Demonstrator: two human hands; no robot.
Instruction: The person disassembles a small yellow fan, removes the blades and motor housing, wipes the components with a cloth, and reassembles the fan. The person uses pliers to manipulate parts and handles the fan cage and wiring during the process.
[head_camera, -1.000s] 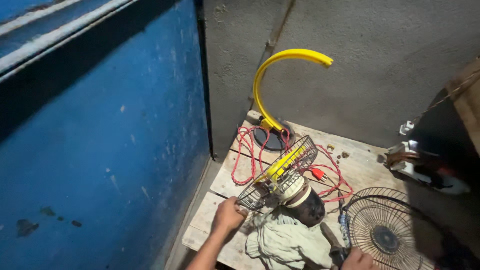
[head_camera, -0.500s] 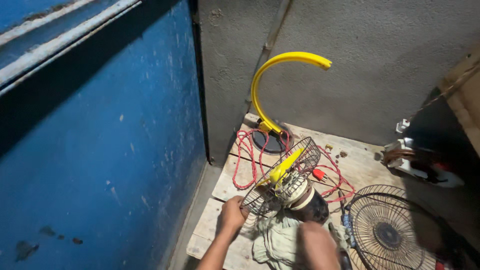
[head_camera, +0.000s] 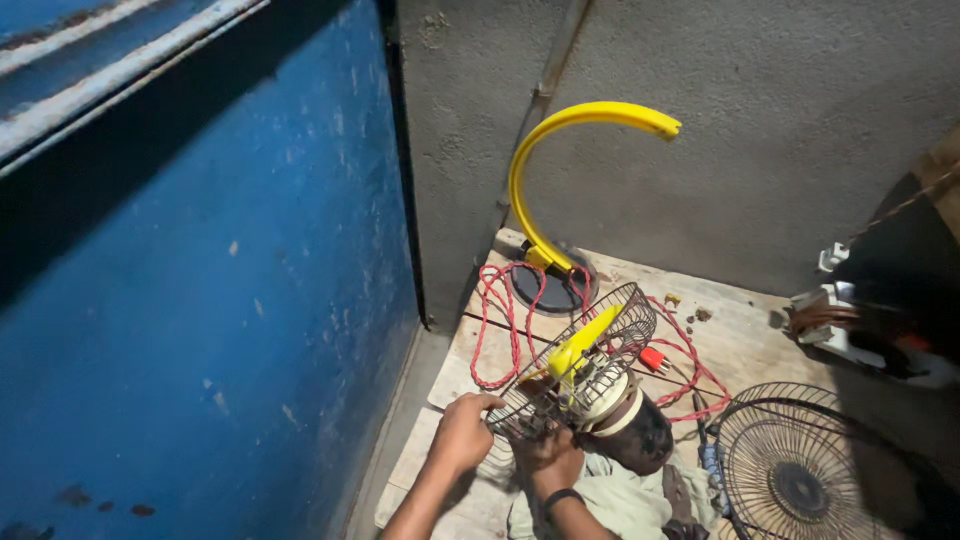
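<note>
Two hands met at the near rim of the fan, which lay tilted on a pale wooden board. The left hand had its fingers curled over the wire guard at the fan's near-left edge, closed on the wires. The right hand, a dark band at its wrist, was pressed against the guard just right of the left one; its fingers were bent into the mesh, but how firmly they gripped could not be told. Inside the guard a yellow blade showed, and behind it sat the fan's pale and dark motor. A greyish cloth lay crumpled just nearer than the motor. Right of the fan, a second round grille lay flat on the board. Red wire looped around the fan's far side. Beyond the fan a dark round base carried a curved yellow arm rising against the grey wall. Left of the fan stood a blue metal panel.
</note>
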